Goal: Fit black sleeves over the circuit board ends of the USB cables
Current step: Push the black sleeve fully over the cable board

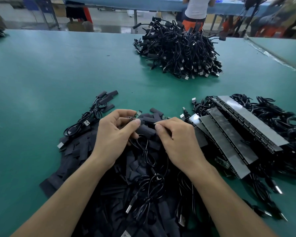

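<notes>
My left hand (116,132) pinches a USB cable at its small green circuit board (137,114), whose tip pokes out past my fingers. Its black cord (144,151) loops down between my wrists. My right hand (176,135) grips a flat black sleeve (148,124) just right of the board. Whether the sleeve touches the board is hidden by my fingers. Both hands hover over a heap of loose black sleeves (85,151) near the table's front. A second green board (165,117) peeks out behind my right hand.
A big mound of sleeved cables (178,50) sits far across the green table (41,74). Taped rows of unsleeved cables (237,132) lie to the right. A few finished cables (99,106) rest at the left. A person stands beyond the table.
</notes>
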`<action>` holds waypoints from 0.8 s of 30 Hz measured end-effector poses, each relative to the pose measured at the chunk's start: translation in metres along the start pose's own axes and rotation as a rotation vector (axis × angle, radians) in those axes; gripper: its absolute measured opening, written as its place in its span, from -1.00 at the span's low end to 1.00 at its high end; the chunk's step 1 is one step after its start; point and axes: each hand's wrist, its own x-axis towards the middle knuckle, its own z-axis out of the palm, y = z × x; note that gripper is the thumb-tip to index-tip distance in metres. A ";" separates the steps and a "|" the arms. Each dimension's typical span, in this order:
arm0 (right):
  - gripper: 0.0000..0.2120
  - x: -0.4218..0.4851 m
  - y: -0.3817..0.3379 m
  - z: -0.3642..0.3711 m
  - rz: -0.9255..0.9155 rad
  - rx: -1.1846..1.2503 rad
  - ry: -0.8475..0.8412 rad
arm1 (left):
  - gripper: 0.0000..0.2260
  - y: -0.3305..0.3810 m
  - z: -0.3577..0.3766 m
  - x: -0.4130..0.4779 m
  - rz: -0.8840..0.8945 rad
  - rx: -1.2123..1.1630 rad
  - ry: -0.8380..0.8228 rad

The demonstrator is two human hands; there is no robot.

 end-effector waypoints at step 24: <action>-0.75 0.001 0.000 -0.004 -0.076 0.208 0.026 | -0.89 0.003 -0.001 0.000 -0.015 -0.042 -0.098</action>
